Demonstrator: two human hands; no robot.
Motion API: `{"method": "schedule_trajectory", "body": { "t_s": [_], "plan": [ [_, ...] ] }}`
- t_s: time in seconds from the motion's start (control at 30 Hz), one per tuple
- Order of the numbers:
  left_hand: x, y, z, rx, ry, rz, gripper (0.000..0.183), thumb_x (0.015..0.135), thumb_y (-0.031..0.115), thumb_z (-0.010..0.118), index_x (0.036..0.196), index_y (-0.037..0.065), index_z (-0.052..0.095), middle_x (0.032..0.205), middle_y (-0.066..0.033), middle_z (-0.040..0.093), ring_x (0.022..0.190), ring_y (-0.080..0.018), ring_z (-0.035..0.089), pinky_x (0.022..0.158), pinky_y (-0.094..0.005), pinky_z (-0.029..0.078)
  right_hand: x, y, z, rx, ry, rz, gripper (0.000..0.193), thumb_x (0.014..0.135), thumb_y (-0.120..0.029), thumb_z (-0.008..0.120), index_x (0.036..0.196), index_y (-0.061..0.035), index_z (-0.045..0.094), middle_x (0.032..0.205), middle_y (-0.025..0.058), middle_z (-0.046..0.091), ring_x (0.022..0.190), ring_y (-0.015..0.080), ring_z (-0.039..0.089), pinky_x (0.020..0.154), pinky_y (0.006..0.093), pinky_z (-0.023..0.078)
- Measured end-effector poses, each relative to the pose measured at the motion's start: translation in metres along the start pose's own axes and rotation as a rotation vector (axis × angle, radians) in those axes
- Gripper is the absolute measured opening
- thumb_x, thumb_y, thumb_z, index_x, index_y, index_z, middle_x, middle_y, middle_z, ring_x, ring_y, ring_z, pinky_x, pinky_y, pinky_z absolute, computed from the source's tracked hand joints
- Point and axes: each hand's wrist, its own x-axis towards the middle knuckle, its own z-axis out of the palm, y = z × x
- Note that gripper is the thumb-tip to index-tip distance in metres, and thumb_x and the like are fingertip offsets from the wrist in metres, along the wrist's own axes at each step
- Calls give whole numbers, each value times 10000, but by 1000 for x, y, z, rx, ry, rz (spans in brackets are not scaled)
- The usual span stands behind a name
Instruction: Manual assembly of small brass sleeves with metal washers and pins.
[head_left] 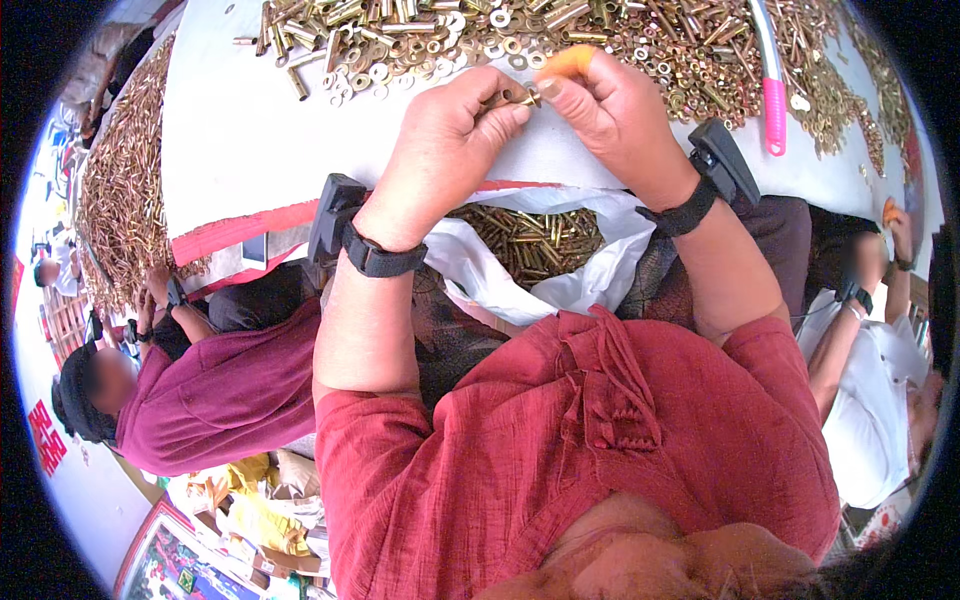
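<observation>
Over the near part of the white table, my left hand (445, 155) is closed around a short brass-coloured sleeve anchor bolt (517, 98). My right hand (620, 120), an orange cover on its index finger, pinches at the end of that bolt. A small washer (533, 92) appears there, against the right thumb and fingertip; the fingers partly hide it. Just beyond my hands lie loose washers (380, 72) and a heap of brass-coloured metal sleeves (400, 14). Below my hands, an open white sack (625, 240) holds many brass-coloured bolts (530, 245).
A pink-handled tool (774, 115) lies at the right beside a heap of small nuts and fasteners (690, 60). The table has a red front edge (235, 228). Co-workers sit close on my left (230, 395) and right (865, 390). Another fastener heap (125, 190) spreads at far left.
</observation>
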Motion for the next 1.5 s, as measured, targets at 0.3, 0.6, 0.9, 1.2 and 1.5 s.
{"method": "schedule_trajectory", "body": {
  "t_s": [0.3,0.6,0.9,1.2,1.5],
  "plan": [
    [3,-5,2,-145,71,-53,84,953,115,616,975,34,624,790,14,624,724,-53,531,656,-213,441,2,4,-1,446,-99,243,331,1025,-338,491,1040,-47,649,832,-21,585,770,60,538,674,212,431],
    [3,-5,5,-210,103,-74,81,950,121,624,974,43,630,791,22,631,712,-45,518,640,-201,425,5,8,-12,497,-188,291,345,1026,-342,487,1024,-42,657,854,-4,612,776,76,533,707,225,449],
    [0,6,-4,-128,52,-70,121,933,129,639,990,25,657,838,-7,654,802,-87,583,745,-242,474,18,16,-43,304,-55,262,294,1030,-277,489,1054,-55,679,799,-46,600,689,32,509,625,180,428],
    [-1,7,-3,-271,-121,-51,230,952,135,596,1153,25,622,958,3,669,759,-56,537,689,-217,450,20,1,-50,-312,116,22,153,844,-89,621,980,-34,666,886,131,647,833,282,635,729,338,503],
    [8,7,-2,-546,73,-262,189,986,105,520,1161,37,531,870,-19,665,539,-20,350,476,-179,300,28,-2,-24,-579,150,-127,148,800,-182,685,895,-77,638,875,121,600,857,309,605,746,405,480]
  ]
}}
